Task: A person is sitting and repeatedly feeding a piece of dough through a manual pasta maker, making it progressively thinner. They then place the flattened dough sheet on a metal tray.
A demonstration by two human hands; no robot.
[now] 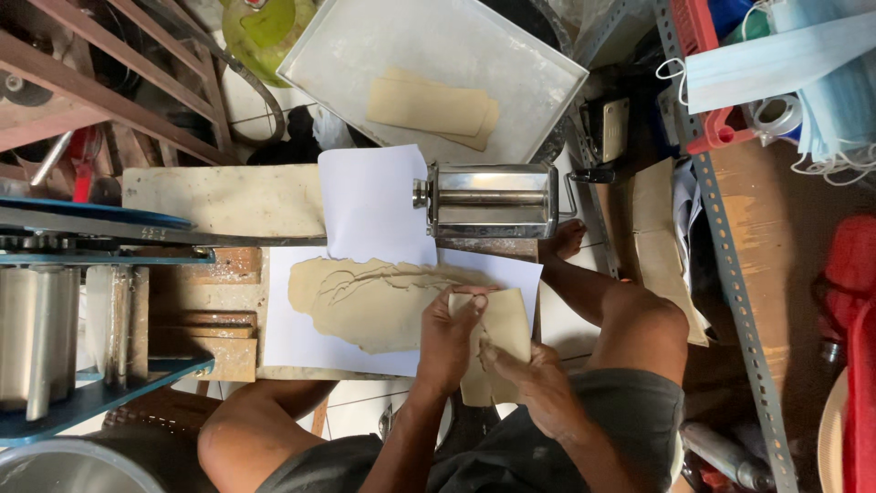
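A cluttered workshop tabletop (219,196) carries white paper and a pasta roller (491,199). Left hand (449,336) and right hand (534,379) both pinch a folded dough sheet (507,321) (step: folding); feeding the roller likely needs a squared edge.

My arms are bare to above the elbow, with no sleeves, watch or rings showing on my left hand (449,340) or right hand (538,383). I wear dark grey shorts (620,411); my knees, shins and foot (568,239) are bare.
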